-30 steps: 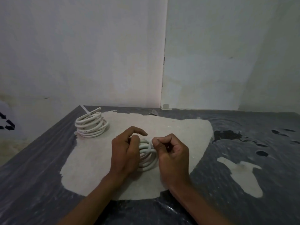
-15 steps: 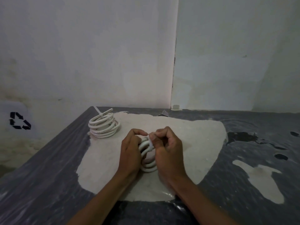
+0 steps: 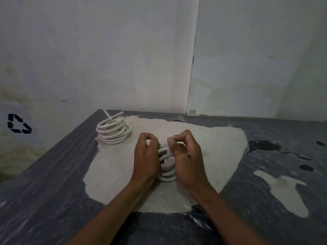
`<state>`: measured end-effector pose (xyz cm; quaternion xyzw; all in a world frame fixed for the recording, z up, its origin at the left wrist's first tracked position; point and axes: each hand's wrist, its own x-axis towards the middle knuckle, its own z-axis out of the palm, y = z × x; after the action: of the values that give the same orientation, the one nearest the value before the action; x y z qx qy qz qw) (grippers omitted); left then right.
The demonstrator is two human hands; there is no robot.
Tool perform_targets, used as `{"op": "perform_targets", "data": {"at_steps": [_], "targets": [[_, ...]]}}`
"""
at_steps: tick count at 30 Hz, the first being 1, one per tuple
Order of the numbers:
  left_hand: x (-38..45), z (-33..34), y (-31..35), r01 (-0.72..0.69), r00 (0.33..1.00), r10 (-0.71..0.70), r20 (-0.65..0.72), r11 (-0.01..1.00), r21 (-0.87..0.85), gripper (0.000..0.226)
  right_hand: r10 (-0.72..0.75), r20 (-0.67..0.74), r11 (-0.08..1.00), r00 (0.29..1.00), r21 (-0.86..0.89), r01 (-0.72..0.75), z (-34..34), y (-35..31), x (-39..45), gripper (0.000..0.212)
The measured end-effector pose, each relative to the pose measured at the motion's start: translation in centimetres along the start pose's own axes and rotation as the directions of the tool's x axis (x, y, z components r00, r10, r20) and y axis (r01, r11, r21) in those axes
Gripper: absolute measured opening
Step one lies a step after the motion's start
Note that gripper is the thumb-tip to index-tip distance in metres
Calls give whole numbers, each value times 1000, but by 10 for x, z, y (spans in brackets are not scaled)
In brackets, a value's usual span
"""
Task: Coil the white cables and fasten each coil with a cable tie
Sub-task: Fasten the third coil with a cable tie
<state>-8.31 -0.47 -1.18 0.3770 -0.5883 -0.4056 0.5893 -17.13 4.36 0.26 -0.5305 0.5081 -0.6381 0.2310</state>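
- The table (image 3: 53, 183) in front of you is dark grey with a streaky sheen, and its surface is worn away to a large pale patch (image 3: 203, 144) in the middle, with a smaller pale patch (image 3: 286, 191) off to your right.
- Behind it stand pale, stained walls (image 3: 106, 59) that meet in a corner; a black recycling symbol (image 3: 18, 123) shows low on the left.
- Your left hand (image 3: 146, 156) sits on the left side of the coil you are working on, fingers curled round its loops, thumb and forefinger arched above.
- Your right hand (image 3: 185, 156) is on the coil's right side, with thumb and forefinger pinching the cable tie at the top while the other fingers curl in.
- A finished coil (image 3: 113, 132) of white cable lies on the far left part of the big pale patch, well apart from your hands, with one cable end and a tie tail sticking up at its back.
- The coil in hand (image 3: 167, 172) rests on the pale patch between your two hands, its lower loops showing in the gap.
- The white cable tie (image 3: 168, 151) runs over the top loops of that coil, just beside your right thumb; you cannot tell from here whether it is locked.
- A small pale object (image 3: 192, 112) sits at the foot of the wall corner, too small to identify.
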Motion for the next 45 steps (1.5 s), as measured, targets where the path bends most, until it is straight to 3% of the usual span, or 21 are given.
{"op": "perform_targets", "data": {"at_steps": [3,6,10,16,19,23,27,31,34,37,45], "targets": [[3,1,-4,44,999,-45,8,997,56,14,2,-42,1000,999,30,-1,2,3,-2,14],[4,-1,-10,111,991,-115,69,992,56,34,41,-72,996,997,87,-35,5,8,-4,13],[5,-1,-10,205,979,-205,14,978,31,30,62,-95,986,994,160,-46,7,9,-6,13],[-5,4,8,430,903,-420,93,875,-221,38,13,-86,992,996,124,-2,6,7,-6,9],[-7,6,8,414,910,-402,101,891,-187,34,-2,-93,995,996,103,12,4,8,-6,9],[-7,7,2,226,967,-223,119,974,-5,33,10,-98,995,995,98,-1,-3,9,-6,8],[-9,6,3,72,987,-88,136,991,116,35,45,-65,996,997,85,-39,-8,7,-5,8],[-15,11,13,243,969,-241,56,970,-27,31,43,10,995,999,91,-44,-11,2,-6,10],[-22,14,20,401,915,-386,116,895,-193,33,-34,20,998,999,-58,35,-11,4,-6,10],[-23,14,23,469,881,-432,195,852,-233,40,-76,-12,983,997,-170,73,-12,6,-3,10],[-31,19,26,352,922,-337,188,934,-52,45,79,-21,996,997,-39,-79,-25,7,2,13]]}}
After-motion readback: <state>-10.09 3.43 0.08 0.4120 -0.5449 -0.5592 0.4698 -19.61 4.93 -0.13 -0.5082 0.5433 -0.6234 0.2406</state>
